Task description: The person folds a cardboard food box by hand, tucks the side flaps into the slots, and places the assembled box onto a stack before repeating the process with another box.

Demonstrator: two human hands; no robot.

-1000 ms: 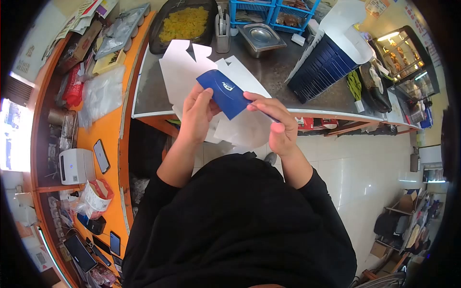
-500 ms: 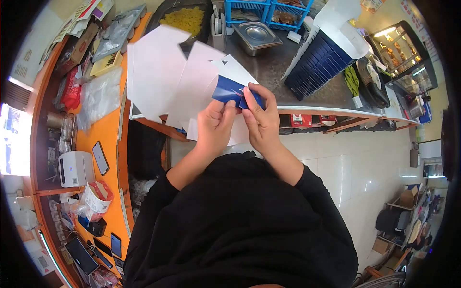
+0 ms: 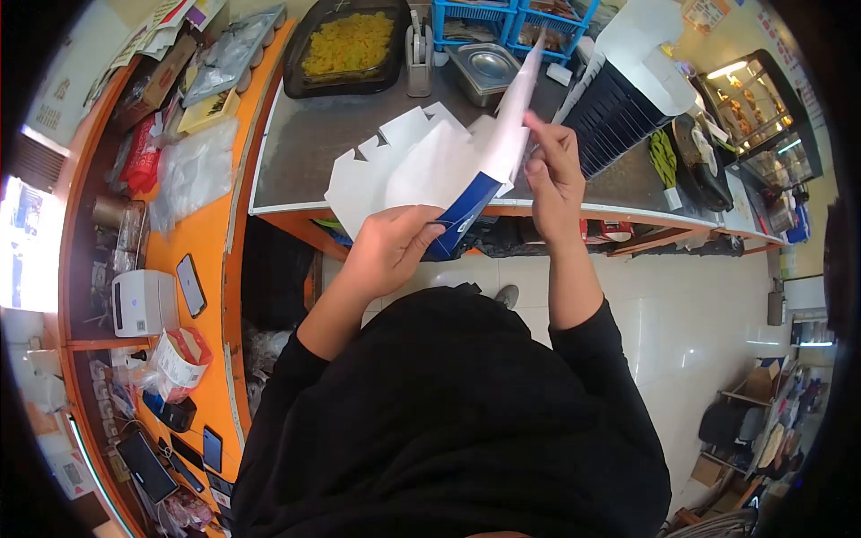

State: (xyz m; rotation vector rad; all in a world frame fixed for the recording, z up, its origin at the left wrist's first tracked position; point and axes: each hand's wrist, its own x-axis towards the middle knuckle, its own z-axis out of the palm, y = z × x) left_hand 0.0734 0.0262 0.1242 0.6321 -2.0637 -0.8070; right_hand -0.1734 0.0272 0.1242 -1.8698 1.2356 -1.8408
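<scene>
At the counter (image 3: 300, 134), a carton (image 3: 470, 210) slants between left hand (image 3: 392, 248) and right hand (image 3: 558, 188).

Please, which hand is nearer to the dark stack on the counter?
Right. The right hand is close to the left side of the stack; the left hand is farther left, holding the carton.

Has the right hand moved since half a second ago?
Yes, rightward and slightly up the view: the right hand was almost straight below the steel food pan; now it is below and right of it.
</scene>
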